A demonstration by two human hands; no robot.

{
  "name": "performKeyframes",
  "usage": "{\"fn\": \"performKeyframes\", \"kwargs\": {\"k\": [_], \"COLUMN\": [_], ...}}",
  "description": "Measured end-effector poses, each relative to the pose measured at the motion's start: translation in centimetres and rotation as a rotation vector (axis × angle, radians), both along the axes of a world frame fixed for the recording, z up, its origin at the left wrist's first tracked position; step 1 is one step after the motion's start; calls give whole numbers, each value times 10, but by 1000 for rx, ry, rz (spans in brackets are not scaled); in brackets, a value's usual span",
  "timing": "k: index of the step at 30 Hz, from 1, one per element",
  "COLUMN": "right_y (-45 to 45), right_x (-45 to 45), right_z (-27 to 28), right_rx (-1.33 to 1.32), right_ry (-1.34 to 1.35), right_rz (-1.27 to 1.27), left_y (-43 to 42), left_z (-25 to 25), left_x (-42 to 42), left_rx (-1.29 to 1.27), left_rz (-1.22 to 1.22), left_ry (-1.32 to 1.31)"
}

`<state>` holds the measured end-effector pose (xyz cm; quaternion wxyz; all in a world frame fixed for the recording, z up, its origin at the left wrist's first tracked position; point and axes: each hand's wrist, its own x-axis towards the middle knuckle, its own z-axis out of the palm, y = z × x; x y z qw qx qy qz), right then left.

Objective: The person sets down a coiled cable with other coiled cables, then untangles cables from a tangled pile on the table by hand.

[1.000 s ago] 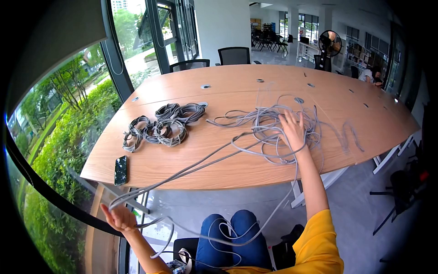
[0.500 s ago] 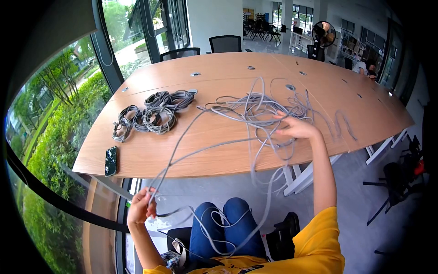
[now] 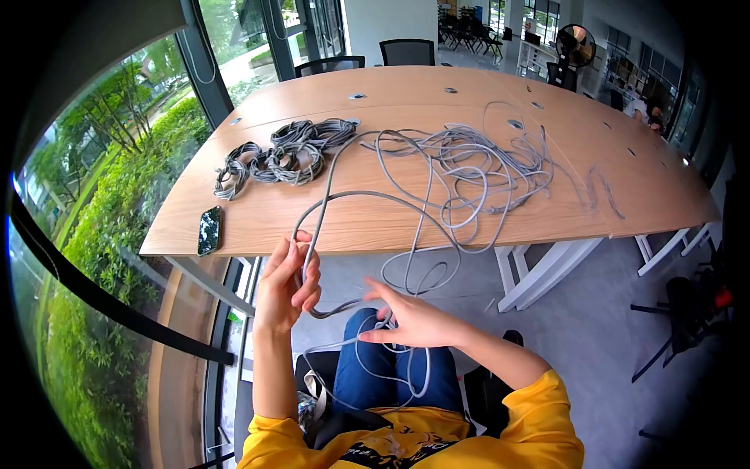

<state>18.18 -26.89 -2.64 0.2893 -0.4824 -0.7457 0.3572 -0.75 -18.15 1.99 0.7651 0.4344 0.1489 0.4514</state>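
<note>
A long grey cable runs from a loose tangle on the table's right half down to my left hand. My left hand is closed around it just in front of the table edge, with two strands rising from the fingers. More of the cable hangs below and loops over my lap. My right hand is above my knees, thumb and fingers apart, close to the hanging strands; I see no firm grip on them. Several coiled cable bundles lie on the left part of the table.
A dark phone lies at the front left of the wooden table. Office chairs stand behind it, with a fan at the back right. A window is on my left. Another person sits far off at the right.
My left hand has risen toward the table edge with the cable. My right hand has left the tangle and come down and left over my lap. The view has shifted slightly.
</note>
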Motion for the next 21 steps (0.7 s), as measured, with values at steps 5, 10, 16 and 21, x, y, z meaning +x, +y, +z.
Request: {"fn": "performKeyframes", "kwargs": {"k": [5,10,16,21], "right_y": [-23,-34,-21,-37], "right_x": [13,19,17,52], "right_z": [15,48,63,82], "right_rx": [4,65,292,433], "right_ry": [146,744,641,510], "right_rz": [99,-316,-403,-444], "left_y": [26,23,-47,-34], "left_z": [-1,-9,-2,16], "left_x": [-13,-9,8,-37], "left_rx": [-4,360,433,432], "left_rz": [-60,70,-396,180], "left_ry": [-295,776,613,702]}}
